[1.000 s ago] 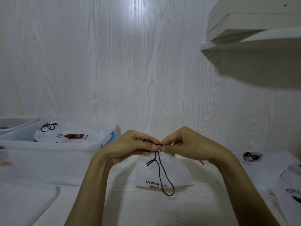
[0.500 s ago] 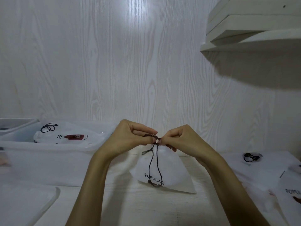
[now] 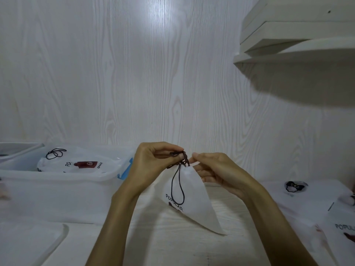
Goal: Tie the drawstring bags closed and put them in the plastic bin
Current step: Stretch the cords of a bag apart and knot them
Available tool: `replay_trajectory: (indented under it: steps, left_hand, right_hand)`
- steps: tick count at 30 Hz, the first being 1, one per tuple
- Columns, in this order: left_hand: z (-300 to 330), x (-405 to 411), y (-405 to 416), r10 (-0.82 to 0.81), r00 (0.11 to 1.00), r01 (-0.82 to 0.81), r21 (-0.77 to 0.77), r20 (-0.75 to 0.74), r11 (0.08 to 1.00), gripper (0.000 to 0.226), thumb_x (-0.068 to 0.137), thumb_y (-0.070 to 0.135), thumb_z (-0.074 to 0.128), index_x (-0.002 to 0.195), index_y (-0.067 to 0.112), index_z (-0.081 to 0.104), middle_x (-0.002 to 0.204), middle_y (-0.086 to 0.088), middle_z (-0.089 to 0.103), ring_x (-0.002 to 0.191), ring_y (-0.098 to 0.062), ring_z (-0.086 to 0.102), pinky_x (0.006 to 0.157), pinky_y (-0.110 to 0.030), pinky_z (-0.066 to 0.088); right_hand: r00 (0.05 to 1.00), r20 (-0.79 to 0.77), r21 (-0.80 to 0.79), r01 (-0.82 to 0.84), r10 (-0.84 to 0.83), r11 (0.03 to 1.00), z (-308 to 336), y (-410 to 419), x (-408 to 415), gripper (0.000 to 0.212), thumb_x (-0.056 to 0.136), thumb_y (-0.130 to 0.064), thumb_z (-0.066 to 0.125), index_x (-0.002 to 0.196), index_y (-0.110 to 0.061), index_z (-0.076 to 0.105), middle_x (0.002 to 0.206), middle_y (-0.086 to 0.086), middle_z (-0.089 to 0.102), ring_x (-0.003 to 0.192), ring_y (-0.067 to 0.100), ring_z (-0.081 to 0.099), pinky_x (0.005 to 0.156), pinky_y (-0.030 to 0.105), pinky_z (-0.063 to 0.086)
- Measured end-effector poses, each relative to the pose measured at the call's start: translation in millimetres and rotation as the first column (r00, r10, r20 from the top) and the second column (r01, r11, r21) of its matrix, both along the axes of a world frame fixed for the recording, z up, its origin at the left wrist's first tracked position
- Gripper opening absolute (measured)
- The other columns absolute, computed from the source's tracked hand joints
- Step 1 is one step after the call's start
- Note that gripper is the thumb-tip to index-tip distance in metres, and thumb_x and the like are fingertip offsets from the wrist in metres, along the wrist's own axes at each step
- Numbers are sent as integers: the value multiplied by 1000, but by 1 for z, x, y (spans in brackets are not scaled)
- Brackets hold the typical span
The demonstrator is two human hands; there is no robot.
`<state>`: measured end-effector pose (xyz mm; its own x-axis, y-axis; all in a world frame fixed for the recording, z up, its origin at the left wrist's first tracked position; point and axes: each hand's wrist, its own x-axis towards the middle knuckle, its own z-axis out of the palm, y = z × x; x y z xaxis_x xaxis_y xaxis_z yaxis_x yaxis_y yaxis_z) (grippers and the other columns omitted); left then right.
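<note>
A: Since a second ago you've lifted the bag (image 3: pixel 192 198) off the table (image 3: pixel 153 246); it was standing flat on its base, now it hangs tilted, bottom corner swung right.

B: Grip?

A: Your left hand (image 3: pixel 153 166) pinches the dark cord (image 3: pixel 177 186) at the gathered neck, fingers curled round it. Your right hand (image 3: pixel 213 169) pinches the cord right beside it, thumb and forefinger together on it. Knot's hidden between the fingertips, can't tell if it's cinched.

B: Bin?

A: Plastic bin (image 3: pixel 57 176) sits to your left, one tied bag (image 3: pixel 80 162) already inside. More bags (image 3: pixel 307 194) lie flat at right, not done.

B: Risks?

A: Loop hangs slack down the front. If you let go before pulling tight, I'd guess the knot slips and the mouth reopens. Whole bag hangs from that pinch too, so a loose hold drops it.
</note>
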<state>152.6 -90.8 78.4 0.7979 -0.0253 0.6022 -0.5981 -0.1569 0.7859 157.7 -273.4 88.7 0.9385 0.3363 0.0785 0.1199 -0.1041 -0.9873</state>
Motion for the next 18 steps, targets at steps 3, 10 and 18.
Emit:
replay_trajectory:
  steps: [3, 10, 18]
  left_hand:
    - [-1, 1, 1, 6, 1000, -6, 5, 12, 1000, 14, 73, 6, 76, 85, 12, 76, 81, -5, 75, 79, -19, 73, 72, -28, 59]
    - [-1, 2, -1, 52, 997, -56, 59, 58, 997, 17, 71, 15, 78, 88, 20, 77, 91, 7, 76, 92, -9, 70, 88, -42, 55]
    - [0, 2, -1, 39, 997, -43, 45, 66, 998, 23, 66, 25, 77, 88, 19, 77, 86, 5, 76, 87, -12, 71, 87, -41, 56]
  right_hand:
    - [998, -6, 4, -57, 57, 998, -3, 1, 2, 25, 90, -29, 60, 109, -14, 68, 90, 6, 73, 73, 12, 68, 68, 20, 54]
    - [997, 47, 36, -56, 55, 998, -8, 3, 5, 22, 90, -23, 60, 107, -16, 72, 102, 5, 73, 87, 15, 67, 81, 23, 53]
    - [968, 250, -28, -5, 11, 1000, -11, 0, 8, 25, 82, -36, 63, 97, -21, 75, 89, -5, 71, 77, 1, 58, 74, 17, 43]
